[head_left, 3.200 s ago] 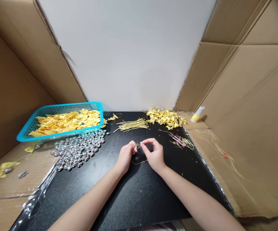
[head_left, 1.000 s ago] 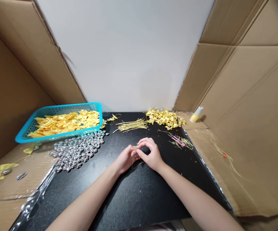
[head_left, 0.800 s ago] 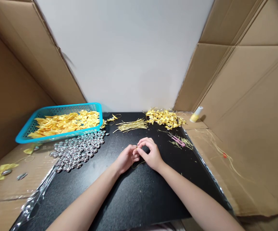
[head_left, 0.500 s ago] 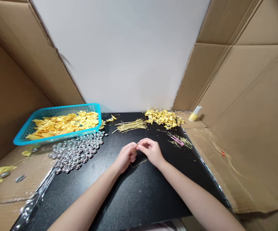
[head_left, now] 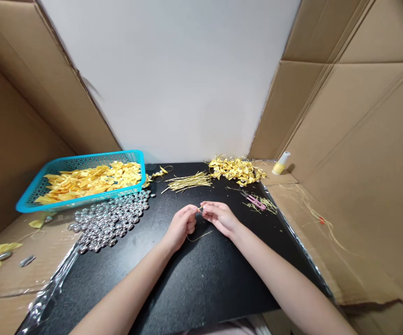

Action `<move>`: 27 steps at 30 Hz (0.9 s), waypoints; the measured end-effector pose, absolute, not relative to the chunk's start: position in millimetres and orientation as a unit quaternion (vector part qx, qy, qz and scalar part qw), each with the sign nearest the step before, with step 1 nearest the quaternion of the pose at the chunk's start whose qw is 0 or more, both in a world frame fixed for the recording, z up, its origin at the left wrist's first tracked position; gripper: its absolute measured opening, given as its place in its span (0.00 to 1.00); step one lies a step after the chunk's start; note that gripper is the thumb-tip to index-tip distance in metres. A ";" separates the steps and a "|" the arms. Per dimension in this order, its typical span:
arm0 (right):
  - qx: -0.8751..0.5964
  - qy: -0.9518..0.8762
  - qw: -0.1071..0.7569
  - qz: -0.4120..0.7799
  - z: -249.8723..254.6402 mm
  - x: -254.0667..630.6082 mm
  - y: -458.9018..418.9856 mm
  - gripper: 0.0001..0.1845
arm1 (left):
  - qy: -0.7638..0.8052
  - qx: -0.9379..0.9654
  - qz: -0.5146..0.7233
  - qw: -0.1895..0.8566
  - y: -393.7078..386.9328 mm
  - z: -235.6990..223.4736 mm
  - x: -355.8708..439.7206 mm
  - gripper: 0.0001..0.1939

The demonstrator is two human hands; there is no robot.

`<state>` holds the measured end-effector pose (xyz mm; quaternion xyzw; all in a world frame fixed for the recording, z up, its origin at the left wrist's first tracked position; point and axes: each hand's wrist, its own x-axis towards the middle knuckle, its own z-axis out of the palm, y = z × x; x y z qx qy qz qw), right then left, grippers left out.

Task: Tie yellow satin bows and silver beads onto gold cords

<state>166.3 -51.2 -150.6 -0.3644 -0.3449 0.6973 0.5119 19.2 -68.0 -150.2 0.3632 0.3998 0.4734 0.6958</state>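
My left hand [head_left: 182, 224] and my right hand [head_left: 218, 216] meet over the middle of the black mat [head_left: 194, 279]. Both pinch the ends of a thin gold cord [head_left: 199, 237], whose loop hangs down onto the mat between the hands. The fingertips almost touch at the knot point. A bundle of cut gold cords [head_left: 189, 181] lies just beyond the hands. Finished yellow bows [head_left: 236, 169] are heaped at the back right.
A blue basket [head_left: 30, 201] of yellow ribbon bows sits at the left. Several silver beads [head_left: 109, 219] lie in a pile before it. Pink scissors [head_left: 256, 200] lie right of the hands, a small yellow bottle [head_left: 280, 164] farther back. Cardboard walls stand on both sides.
The loop of cord has drawn smaller and my hands have pulled slightly apart. My head has turned a little, shifting the scene leftward.
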 end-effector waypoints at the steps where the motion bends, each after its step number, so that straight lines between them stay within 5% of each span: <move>1: -0.361 -0.338 0.506 0.707 -149.7 167.5 -50.9 0.17 | 0.401 0.364 0.473 0.695 -68.1 -149.6 19.4 0.16; 27: -0.353 -0.293 0.539 0.706 -154.3 157.1 -54.0 0.15 | 0.408 0.371 0.451 0.702 -69.3 -149.6 19.1 0.16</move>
